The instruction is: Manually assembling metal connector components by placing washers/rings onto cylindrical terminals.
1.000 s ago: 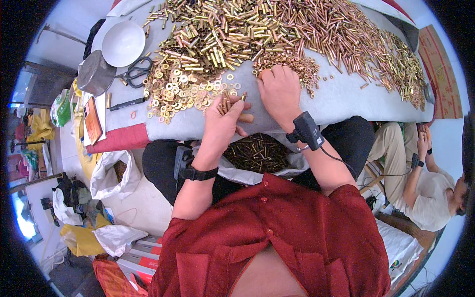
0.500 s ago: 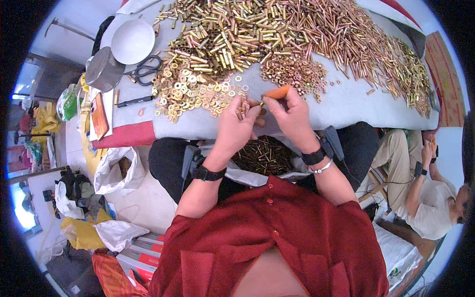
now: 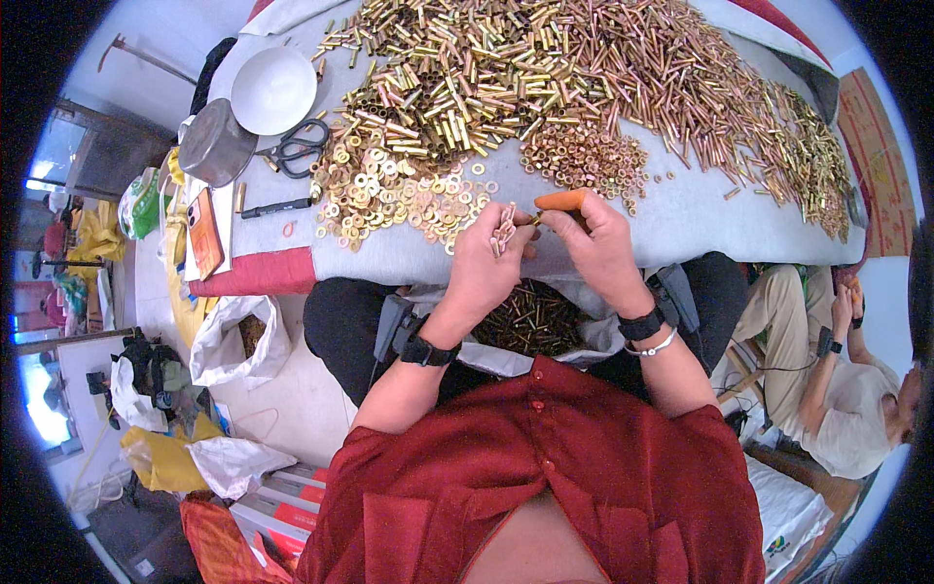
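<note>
Grey table (image 3: 700, 209) unchanged, left hand (image 3: 484, 263) still clutching brass tubes (image 3: 505, 228), right hand (image 3: 595, 243) still gripping orange-handled tool (image 3: 561, 200).

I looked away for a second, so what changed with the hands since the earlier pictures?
Both hands left the brass heap for the table edge. The right hand took up an orange-handled tool; the left hand holds small tubes. Washers, scissors and bowl stayed.

I sit in a small workshop: my cloth-covered table (image 3: 681, 219) is heaped with brass tubes (image 3: 584, 78) and washers (image 3: 389, 190), with filled sacks (image 3: 238, 336) on the floor.
</note>
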The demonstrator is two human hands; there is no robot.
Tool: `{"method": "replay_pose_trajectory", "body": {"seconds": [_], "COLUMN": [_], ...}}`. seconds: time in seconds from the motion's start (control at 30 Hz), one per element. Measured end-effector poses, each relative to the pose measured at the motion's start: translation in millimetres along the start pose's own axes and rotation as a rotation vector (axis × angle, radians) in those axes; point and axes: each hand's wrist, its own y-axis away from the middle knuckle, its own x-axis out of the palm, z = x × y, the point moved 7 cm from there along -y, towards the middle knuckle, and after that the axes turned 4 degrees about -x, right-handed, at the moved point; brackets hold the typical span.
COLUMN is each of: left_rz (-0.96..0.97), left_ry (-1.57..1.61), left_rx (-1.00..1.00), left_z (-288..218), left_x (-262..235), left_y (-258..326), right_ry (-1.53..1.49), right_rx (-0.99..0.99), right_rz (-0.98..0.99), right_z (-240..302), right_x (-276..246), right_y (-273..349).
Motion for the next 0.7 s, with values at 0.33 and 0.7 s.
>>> {"method": "replay_pose_trajectory", "body": {"seconds": [0.33, 0.7], "left_rz": [-0.005, -0.025], "left_ry": [0.063, 0.002], "left_rx": [0.030, 0.017], "left_z": [-7, -6], "left_x": [3, 6], "left_y": [1, 0], "right_ry": [0.455, 0.067], "right_rx": [-0.217, -0.250], "right_rz": [0.010, -0.065], "right_z": [17, 7], "right_x": [-5, -6], "right_y": [-11, 1]}}
